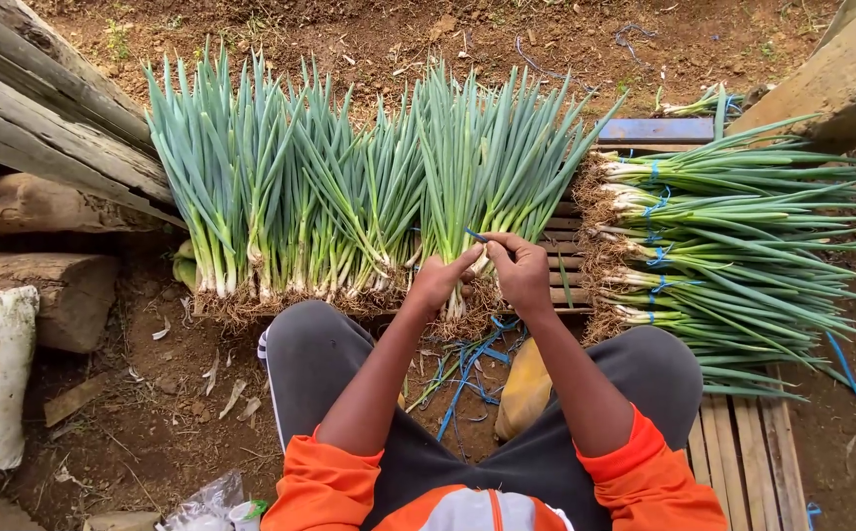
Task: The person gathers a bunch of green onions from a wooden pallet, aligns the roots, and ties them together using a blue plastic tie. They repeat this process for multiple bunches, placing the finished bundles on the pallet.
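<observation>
Green onion bunch (467,177) lying on the wooden pallet (743,452), roots toward the knees, gripped at its white stems by both hands. Left hand (440,278) closed around the stems; right hand (520,267) closed too, pinching a blue tie strip (477,235), possibly wound round the bunch. More untied onions (280,187) spread just left; tied bundles (723,256) stacked right. Loose blue strips (467,369) between the knees. Weathered logs (44,128) far left.

Spring onions on a slatted wooden pallet (743,452)

Loose bunches (280,197) are laid left of the tied stack (733,256); blue ties (467,369) are strewn below it on bare soil (152,433).
</observation>
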